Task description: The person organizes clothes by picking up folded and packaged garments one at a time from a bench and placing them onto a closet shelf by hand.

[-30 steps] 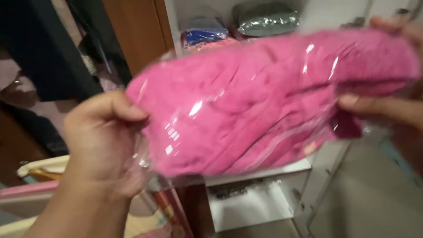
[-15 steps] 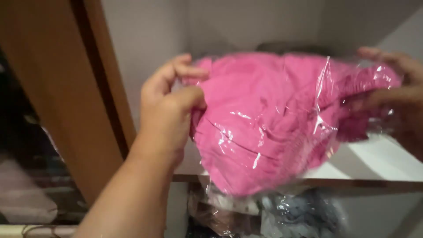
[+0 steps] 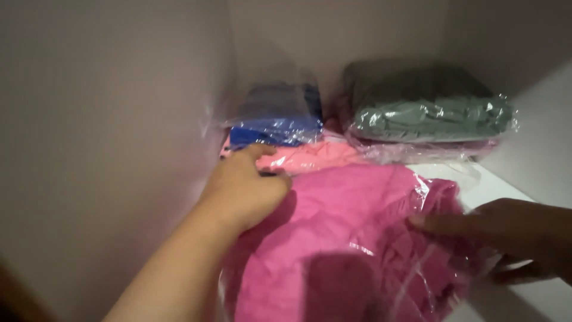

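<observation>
A bright pink folded garment in a clear plastic bag (image 3: 351, 238) lies on a white shelf (image 3: 506, 185) inside a cupboard. My left hand (image 3: 247, 188) grips its far left corner, fingers curled over the edge. My right hand (image 3: 506, 235) holds the bag's right edge, thumb on top and fingers beneath. The bag's near end runs out of view at the bottom.
Behind it lie more bagged clothes: a blue one (image 3: 274, 116) on a light pink one (image 3: 310, 156) at the back left, a grey-green one (image 3: 429, 113) on another pink bag at the back right. White cupboard walls (image 3: 107, 149) close in left, back and right.
The pink bag went from being held up in front of the cupboard to lying on the shelf. Both hands moved forward and down with it; the view moved into the shelf.
</observation>
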